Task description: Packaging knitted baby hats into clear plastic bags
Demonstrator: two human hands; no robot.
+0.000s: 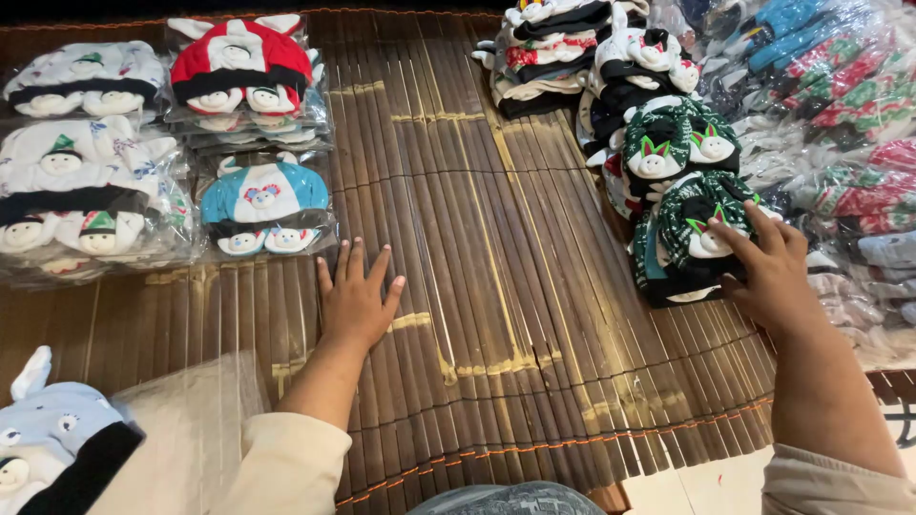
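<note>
My left hand [355, 298] lies flat and open on a brown bamboo mat [477, 286], fingers spread, holding nothing. My right hand [771, 267] reaches to the right and grips the top green-and-black knitted hat [692, 215] of a loose stack [668, 153] of hats with small bunny faces. Just beyond my left hand lies a bagged blue-and-white hat [264, 202].
Bagged hats are piled at the left: a red-and-white one [240, 59] and white ones [81, 181]. A light blue hat [52, 439] lies on clear plastic bags [191, 420] at the bottom left. More bagged garments [849, 95] crowd the far right.
</note>
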